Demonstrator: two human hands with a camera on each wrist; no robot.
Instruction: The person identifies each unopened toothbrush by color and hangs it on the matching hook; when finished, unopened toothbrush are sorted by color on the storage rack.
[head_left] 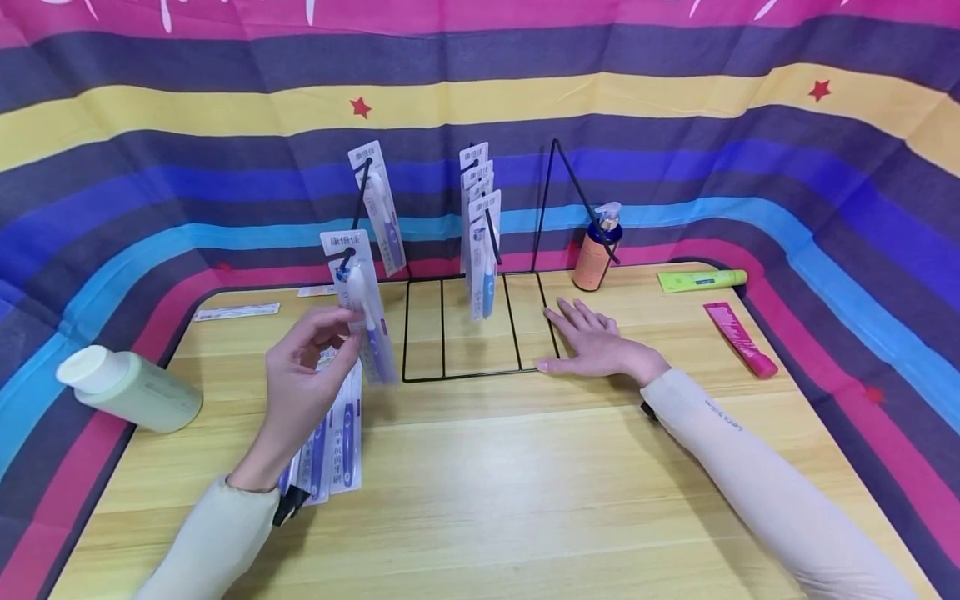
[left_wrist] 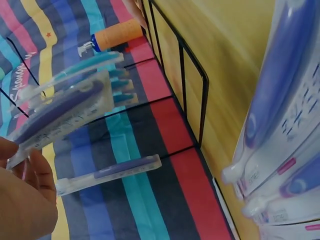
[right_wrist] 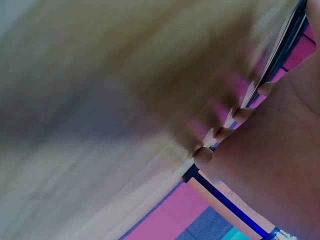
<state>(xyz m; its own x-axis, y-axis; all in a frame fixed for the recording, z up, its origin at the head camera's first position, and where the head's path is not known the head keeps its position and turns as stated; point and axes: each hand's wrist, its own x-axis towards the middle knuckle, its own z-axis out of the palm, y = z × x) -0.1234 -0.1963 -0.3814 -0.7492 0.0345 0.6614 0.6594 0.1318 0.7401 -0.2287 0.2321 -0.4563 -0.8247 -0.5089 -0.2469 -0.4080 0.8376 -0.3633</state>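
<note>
A black wire rack (head_left: 472, 325) stands at the back of the wooden table (head_left: 525, 467), with carded toothbrush packs hanging on its hooks (head_left: 480, 233) (head_left: 381, 208). My left hand (head_left: 341, 327) pinches another toothbrush pack (head_left: 360, 308) upright, its top hole at a front hook. The left wrist view shows this pack (left_wrist: 60, 115) by my fingers (left_wrist: 22, 195), in front of the rack's wire (left_wrist: 202, 100). A stack of several packs (head_left: 337, 442) lies under my left wrist. My right hand (head_left: 581, 337) lies flat, fingers straight, on the rack's right base edge. The right wrist view is blurred and shows my palm (right_wrist: 280, 165).
A pale green bottle (head_left: 127, 387) lies at the table's left edge. An orange pump bottle (head_left: 596, 250) stands behind the rack's right side. A yellow-green tube (head_left: 701, 279) and a pink tube (head_left: 738, 337) lie at the right. A flat pack (head_left: 236, 311) lies back left. Striped cloth surrounds the table.
</note>
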